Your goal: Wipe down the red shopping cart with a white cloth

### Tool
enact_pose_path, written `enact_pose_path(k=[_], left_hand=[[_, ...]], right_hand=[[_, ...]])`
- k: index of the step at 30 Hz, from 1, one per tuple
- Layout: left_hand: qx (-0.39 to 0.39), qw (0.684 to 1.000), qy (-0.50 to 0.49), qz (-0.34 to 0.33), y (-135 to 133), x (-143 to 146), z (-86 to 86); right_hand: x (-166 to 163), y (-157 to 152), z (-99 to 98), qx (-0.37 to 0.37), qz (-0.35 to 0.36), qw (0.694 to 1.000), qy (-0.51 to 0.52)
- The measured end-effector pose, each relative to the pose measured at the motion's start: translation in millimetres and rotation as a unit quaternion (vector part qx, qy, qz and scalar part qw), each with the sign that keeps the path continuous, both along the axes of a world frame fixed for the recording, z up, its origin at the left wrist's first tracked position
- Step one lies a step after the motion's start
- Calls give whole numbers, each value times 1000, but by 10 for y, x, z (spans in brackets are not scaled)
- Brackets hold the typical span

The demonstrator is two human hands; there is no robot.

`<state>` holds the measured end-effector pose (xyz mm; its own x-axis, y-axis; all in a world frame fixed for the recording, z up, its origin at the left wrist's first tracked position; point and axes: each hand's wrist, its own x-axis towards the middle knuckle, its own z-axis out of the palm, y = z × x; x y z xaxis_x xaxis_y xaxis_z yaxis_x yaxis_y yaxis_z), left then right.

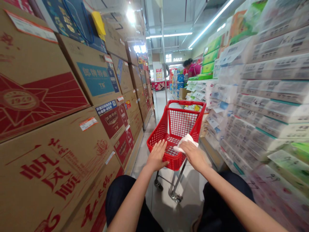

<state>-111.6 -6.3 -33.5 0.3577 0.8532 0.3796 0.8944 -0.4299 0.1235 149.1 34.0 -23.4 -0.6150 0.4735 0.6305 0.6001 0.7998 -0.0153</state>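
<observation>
A red plastic shopping cart (184,118) with a lattice basket stands on the aisle floor in front of me, between my knees. My left hand (156,156) lies at the basket's near left corner, fingers stretched out over the rim and thumb against the outer front wall. In my right hand (193,154) is a crumpled white cloth (187,139), pressed under the fingers above the basket's near right side. Whether the cloth touches the rim is hard to see. Through the lattice the basket floor (172,140) shows.
Stacked cardboard cartons (60,167) wall the left side. Wrapped tissue packs (270,103) are piled high on the right, close to my arm. A metal pole (163,42) rises beyond the cart. Farther off, a person in a pink top (193,69) stands by the shelves.
</observation>
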Motion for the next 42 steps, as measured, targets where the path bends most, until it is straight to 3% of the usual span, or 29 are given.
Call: enact_pose_path(k=[6, 9, 13, 17, 20, 25, 28, 31, 35, 42], left_hand=[[-1, 999, 18, 44, 49, -193, 15], [0, 997, 27, 71, 93, -294, -9], [-33, 994, 31, 100, 173, -407, 4], [-58, 991, 36, 111, 257, -478, 64], [-71, 990, 31, 118, 307, -490, 107], [-79, 990, 29, 109, 266, -197, 87], [6, 999, 3, 52, 171, 140, -16], [71, 992, -43, 90, 94, 348, -117], [92, 990, -57, 94, 75, 313, -137], [101, 990, -79, 65, 94, 248, -77]], right_hand=[[-340, -512, -53, 2, 52, 999, -5], [-395, -569, -40, 3, 80, 996, -42], [-210, -213, 56, 6, 61, 995, -82], [236, 371, 136, 14, -42, 997, -65], [437, 597, 115, 22, -91, 994, -57], [120, 381, -26, 34, -91, 995, -34], [-189, 129, -66, 30, -59, 997, -36], [-332, -14, -32, 23, -21, 999, -39], [-149, 138, 83, 16, 7, 998, -62], [383, 745, 192, 25, -118, 991, -53]])
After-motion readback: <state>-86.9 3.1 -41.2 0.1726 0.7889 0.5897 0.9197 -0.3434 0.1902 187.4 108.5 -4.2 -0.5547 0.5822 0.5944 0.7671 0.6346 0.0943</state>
